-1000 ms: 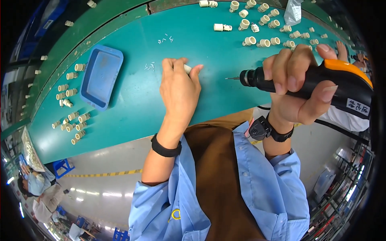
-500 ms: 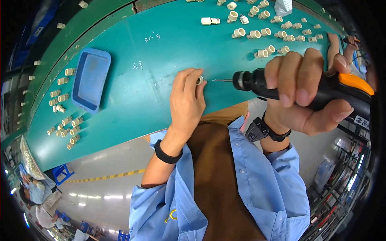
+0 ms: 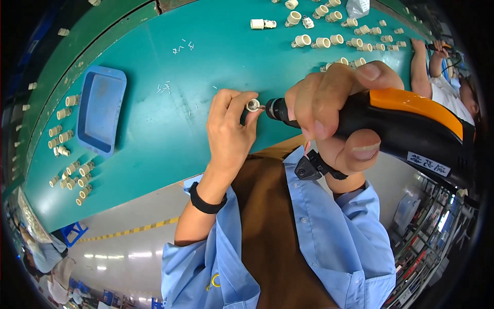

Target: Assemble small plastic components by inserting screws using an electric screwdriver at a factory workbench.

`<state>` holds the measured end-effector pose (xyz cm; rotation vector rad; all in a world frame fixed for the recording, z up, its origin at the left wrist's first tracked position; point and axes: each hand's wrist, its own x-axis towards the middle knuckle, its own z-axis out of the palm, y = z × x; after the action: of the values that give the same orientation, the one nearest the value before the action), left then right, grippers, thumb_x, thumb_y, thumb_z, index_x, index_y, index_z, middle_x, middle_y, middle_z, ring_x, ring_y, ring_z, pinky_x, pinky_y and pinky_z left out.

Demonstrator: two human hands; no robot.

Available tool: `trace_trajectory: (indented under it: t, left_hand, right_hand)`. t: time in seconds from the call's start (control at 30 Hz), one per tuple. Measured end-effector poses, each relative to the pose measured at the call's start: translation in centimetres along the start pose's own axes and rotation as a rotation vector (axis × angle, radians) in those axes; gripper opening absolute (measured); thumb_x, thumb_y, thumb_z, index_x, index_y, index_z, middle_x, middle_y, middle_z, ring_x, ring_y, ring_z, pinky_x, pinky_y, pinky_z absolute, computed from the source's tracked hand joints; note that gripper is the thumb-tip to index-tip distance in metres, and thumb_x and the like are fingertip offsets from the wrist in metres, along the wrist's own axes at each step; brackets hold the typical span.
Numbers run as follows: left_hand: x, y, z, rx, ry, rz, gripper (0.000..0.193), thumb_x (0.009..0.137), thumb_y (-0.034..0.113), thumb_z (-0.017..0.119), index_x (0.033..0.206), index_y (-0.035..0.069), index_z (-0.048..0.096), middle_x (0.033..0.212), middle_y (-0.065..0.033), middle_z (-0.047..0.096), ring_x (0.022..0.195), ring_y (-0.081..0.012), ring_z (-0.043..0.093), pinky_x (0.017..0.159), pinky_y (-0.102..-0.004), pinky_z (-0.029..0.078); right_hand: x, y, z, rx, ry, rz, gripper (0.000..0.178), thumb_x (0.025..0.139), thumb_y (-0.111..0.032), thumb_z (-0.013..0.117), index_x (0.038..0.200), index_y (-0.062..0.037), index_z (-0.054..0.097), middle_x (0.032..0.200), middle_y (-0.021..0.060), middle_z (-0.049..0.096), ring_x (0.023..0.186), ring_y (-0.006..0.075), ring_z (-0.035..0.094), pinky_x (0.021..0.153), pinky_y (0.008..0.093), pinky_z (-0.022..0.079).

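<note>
My left hand (image 3: 231, 126) pinches a small cream lamp socket (image 3: 252, 105) between thumb and fingers, its round mouth facing up. A black and orange electric screwdriver (image 3: 411, 123) is gripped in my right hand (image 3: 334, 113), held sideways with its nose pointing left. The tip of the screwdriver reaches the socket's mouth; its exact contact inside is too small to make out. Several thin screws (image 3: 163, 87) lie loose on the green table beyond my left hand.
A blue tray (image 3: 82, 110) sits at the left, with several cream sockets (image 3: 72, 167) beside and below it. More sockets (image 3: 321, 43) stand in rows at the far right, near a clear plastic bag (image 3: 358, 8). Another person's arm (image 3: 420, 72) rests at the right edge.
The screwdriver has moved left, and its tip now meets the socket. The socket's mouth has turned more into view. The whole scene has shifted slightly left with the head.
</note>
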<state>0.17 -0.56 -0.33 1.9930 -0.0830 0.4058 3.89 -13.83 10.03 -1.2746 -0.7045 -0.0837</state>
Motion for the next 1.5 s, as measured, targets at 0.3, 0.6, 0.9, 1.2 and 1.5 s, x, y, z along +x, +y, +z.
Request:
trace_trajectory:
  t: [0.3,0.6,0.9,1.2,1.5]
  left_hand:
    - [0.2,-0.1,0.1,-0.005,-0.014,-0.035,0.03,0.062,-0.003,0.077,0.089,0.003,0.065,0.081,-0.0075,0.053,0.072,-0.0248,0.055,0.061,-0.0359,0.044]
    - [0.3,0.0,0.1,-0.013,0.003,-0.011,0.027,0.064,-0.002,0.077,0.088,0.003,0.064,0.081,-0.0072,0.053,0.072,-0.0244,0.055,0.06,-0.0355,0.044]
    - [0.1,0.1,0.0,-0.016,-0.014,-0.013,0.027,0.065,-0.002,0.076,0.088,0.003,0.063,0.083,-0.0068,0.054,0.074,-0.0241,0.056,0.061,-0.0357,0.046]
    - [0.4,-0.1,-0.2,-0.006,-0.008,-0.029,0.026,0.065,-0.004,0.075,0.087,0.003,0.063,0.084,-0.0079,0.054,0.075,-0.026,0.057,0.062,-0.0367,0.046]
    - [0.1,0.1,-0.1,-0.026,0.016,0.085,0.027,0.064,-0.005,0.073,0.087,0.002,0.063,0.082,-0.011,0.054,0.073,-0.0289,0.056,0.063,-0.0378,0.046]
  right_hand:
    - [0.4,0.3,-0.8,0.03,-0.065,0.02,0.06,0.088,-0.042,0.062,0.134,-0.013,0.037,0.07,0.0018,0.052,0.055,0.0144,0.05,0.055,0.0309,0.041]
    - [1.0,0.6,-1.4,0.106,-0.155,0.014,0.059,0.086,-0.042,0.065,0.131,-0.0128,0.04,0.069,0.0023,0.052,0.055,0.0149,0.051,0.052,0.0302,0.04]
    - [0.8,1.3,-0.9,0.13,-0.167,0.021,0.059,0.084,-0.034,0.069,0.13,-0.0113,0.04,0.067,0.003,0.051,0.054,0.0153,0.05,0.05,0.0287,0.039]
    - [1.0,1.5,1.2,-0.015,-0.048,0.122,0.05,0.084,-0.026,0.068,0.124,-0.0106,0.041,0.066,0.003,0.048,0.052,0.0147,0.048,0.05,0.0285,0.039]
    - [0.9,1.7,1.9,-0.203,0.073,0.064,0.038,0.084,-0.016,0.066,0.114,-0.0102,0.043,0.065,0.003,0.046,0.051,0.0137,0.045,0.051,0.0286,0.039]
